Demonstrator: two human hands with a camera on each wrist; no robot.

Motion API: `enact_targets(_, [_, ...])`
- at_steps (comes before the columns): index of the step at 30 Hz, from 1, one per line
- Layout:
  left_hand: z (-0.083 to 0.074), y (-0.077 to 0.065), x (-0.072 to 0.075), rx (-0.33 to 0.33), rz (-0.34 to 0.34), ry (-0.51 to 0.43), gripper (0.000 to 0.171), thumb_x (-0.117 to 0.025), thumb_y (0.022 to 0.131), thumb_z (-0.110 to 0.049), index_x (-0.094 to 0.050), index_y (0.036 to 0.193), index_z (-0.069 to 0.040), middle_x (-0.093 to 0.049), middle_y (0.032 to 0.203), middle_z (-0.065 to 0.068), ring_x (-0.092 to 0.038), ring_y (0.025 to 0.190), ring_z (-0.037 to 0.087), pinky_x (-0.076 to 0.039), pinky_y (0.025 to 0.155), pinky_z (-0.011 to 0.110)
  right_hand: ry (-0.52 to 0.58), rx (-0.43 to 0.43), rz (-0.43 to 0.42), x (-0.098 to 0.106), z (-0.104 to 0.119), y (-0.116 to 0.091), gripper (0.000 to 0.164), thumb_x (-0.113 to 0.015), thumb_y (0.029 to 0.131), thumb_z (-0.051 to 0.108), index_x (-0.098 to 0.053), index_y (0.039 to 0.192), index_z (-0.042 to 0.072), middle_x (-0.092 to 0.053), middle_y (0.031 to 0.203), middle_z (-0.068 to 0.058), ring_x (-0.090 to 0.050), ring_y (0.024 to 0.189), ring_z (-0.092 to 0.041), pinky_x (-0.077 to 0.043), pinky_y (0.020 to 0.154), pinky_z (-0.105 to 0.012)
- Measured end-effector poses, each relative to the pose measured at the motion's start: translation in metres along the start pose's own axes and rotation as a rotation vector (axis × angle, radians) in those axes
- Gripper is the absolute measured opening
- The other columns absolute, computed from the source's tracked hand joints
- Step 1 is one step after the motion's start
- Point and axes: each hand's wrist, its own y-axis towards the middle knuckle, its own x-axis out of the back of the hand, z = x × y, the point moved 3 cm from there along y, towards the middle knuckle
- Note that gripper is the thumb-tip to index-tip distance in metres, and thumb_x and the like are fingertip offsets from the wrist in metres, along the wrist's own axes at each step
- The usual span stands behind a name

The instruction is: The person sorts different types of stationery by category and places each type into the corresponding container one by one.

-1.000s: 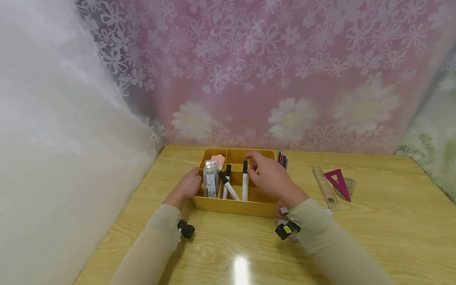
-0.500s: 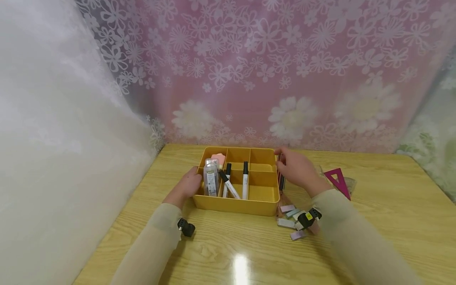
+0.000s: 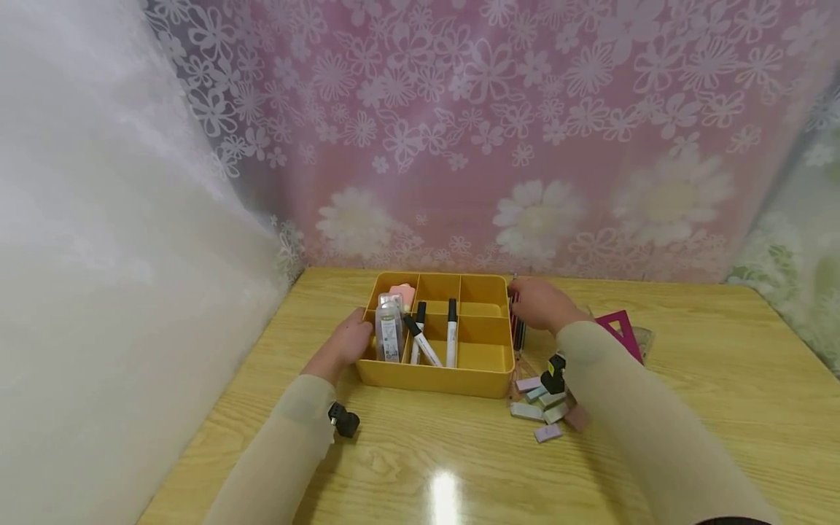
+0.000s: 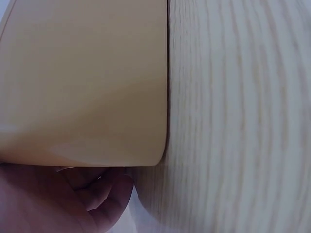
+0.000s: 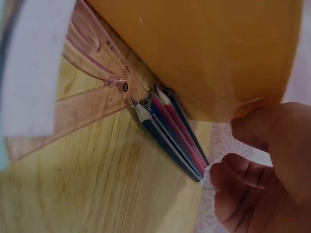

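Observation:
A yellow compartment organizer box (image 3: 433, 378) stands on the table. My left hand (image 3: 344, 340) holds its left side, fingers bent against the wall in the left wrist view; the thumb is hidden. My right hand (image 3: 543, 303) is at the box's far right corner. In the right wrist view its thumb is right at the box edge, with bent fingers close to the ends of several pencils (image 5: 170, 128). These pencils lie bunched along the box's right wall. Three black-capped white markers (image 3: 451, 339), a clear labelled case (image 3: 389, 334) and a pink item (image 3: 402, 293) sit inside the box.
Several small pastel blocks (image 3: 527, 411) lie by the box's near right corner, beside a clear pink ruler-like piece (image 5: 82, 114). Farther right is a magenta set square (image 3: 622, 337), partly behind my right sleeve. A floral curtain (image 3: 525, 146) hangs behind the table.
My right hand has gone from above the box's markers to beyond its right wall, by the pencils, and sits slightly lower now. The left hand has stayed at the box.

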Motion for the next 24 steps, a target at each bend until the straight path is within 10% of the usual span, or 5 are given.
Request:
enact_targets(8, [0.0,0.002,-0.001,-0.008,-0.002,0.006,0.055,-0.029,0.105,-0.025,-0.031,0.154,-0.002,-0.042,0.153,0.019,-0.039,0.14,0.035,-0.026,0.117,0.054,-0.035,-0.068,0.098,-0.021,-0.012,0.013,0.042,-0.054,0.104,0.029,-0.056,0.139,0.005,-0.064,0.126,-0.02,-0.059,0.117,-0.042,-0.043,0.1,-0.063])
enact_targets(16, [0.004,0.0,0.001,0.012,-0.01,-0.014,0.056,-0.03,0.104,-0.026,-0.03,0.156,-0.003,-0.04,0.155,0.018,-0.037,0.141,0.035,-0.025,0.117,0.055,-0.088,-0.098,0.089,-0.029,-0.019,0.007,0.026,-0.056,0.102,0.03,-0.06,0.107,0.005,-0.063,0.088,-0.008,-0.061,0.08,-0.027,-0.053,0.08,-0.051])
enact_targets(24, [0.001,-0.001,0.002,0.026,0.0,-0.031,0.056,-0.03,0.105,-0.027,-0.029,0.156,-0.004,-0.039,0.156,0.017,-0.036,0.142,0.035,-0.025,0.117,0.056,-0.137,-0.152,0.127,-0.027,-0.029,0.007,0.022,-0.066,0.088,0.018,-0.068,0.104,0.003,-0.068,0.091,-0.012,-0.061,0.073,-0.026,-0.055,0.072,-0.048])
